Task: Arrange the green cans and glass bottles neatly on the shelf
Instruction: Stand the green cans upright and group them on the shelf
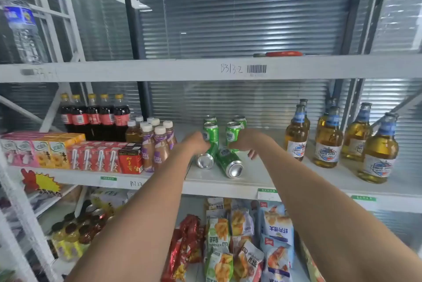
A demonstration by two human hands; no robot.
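Note:
Several green cans sit mid-shelf on the white shelf [251, 179]. Two lying cans [229, 163] rest on their sides at the front with their silver bottoms towards me. Upright cans [211, 131] stand behind them in two short rows. My left hand [194, 143] curls around the top end of the left lying can [206, 157]. My right hand [241, 142] wraps the lower part of the front right upright can [233, 132], with one finger hanging loose. Several amber glass bottles [327, 142] with blue neck labels stand loosely spaced at the right.
Left of the cans stand small white-capped bottles [157, 142], dark cola bottles [93, 117] and drink cartons [91, 156]. Snack bags [242, 243] fill the shelf below. The upper shelf beam [205, 69] runs overhead, with a water bottle [22, 26] at its left.

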